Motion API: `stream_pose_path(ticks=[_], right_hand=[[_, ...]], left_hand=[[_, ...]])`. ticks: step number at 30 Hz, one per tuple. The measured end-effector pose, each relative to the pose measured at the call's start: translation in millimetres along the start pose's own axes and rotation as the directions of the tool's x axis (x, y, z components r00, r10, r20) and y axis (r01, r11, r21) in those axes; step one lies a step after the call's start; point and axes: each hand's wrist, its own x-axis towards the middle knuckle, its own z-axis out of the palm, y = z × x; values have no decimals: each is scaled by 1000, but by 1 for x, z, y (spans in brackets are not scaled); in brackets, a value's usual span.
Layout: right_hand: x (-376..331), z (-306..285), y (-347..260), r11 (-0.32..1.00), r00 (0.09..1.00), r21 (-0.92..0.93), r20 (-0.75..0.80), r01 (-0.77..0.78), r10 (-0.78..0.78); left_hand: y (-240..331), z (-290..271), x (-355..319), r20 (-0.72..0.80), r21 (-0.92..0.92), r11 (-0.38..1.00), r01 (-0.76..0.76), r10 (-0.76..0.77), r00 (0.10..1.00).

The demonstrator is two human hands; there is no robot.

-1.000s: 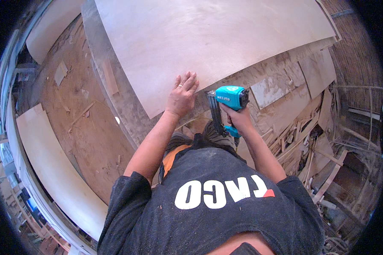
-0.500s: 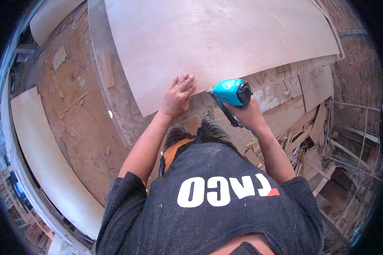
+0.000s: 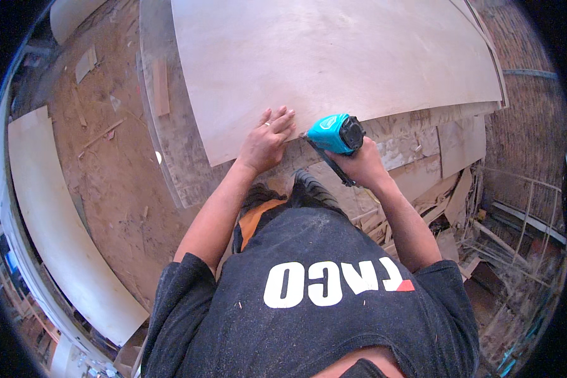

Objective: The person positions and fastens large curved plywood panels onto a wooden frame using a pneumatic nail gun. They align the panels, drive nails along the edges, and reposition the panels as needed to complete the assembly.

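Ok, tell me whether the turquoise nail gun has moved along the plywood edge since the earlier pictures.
Cannot tell: the head camera shifted. The turquoise nail gun sits by the left hand at the plywood sheet edge, as before.

One big plywood sheet (image 3: pixel 334 63) on top, and everything else counts off it. Two hands: left hand (image 3: pixel 266 142) flat on its near edge, right hand (image 3: pixel 359 165) just off that edge gripping one teal nail gun (image 3: pixel 337 133). One ring on the left hand, small though. One long pale board (image 3: pixel 63 233) well off to the sheet's left. Offcuts right of the sheet: too jumbled to count.
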Motion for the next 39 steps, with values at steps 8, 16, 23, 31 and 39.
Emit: stream_pose_path(ticks=[8,16,23,31,39], right_hand=[[5,-2,-11,994,998,-100,-42,41,-45],[8,-7,-21,999,1000,-43,4,-5,5],[1,14,-24,998,998,23,-36,59,-58],[7,15,-39,988,998,-140,24,66,-63],[5,13,-20,997,996,-21,-47,70,-71]], left_hand=[[-3,6,-1,-16,-19,1000,-8,8,1000],[-12,2,-5,10,-25,1000,-11,11,1000],[-22,-74,-78,20,68,960,271,-273,962],[-38,-76,-121,-81,64,941,332,-327,942],[-37,-78,-116,-39,119,926,357,-355,934]])
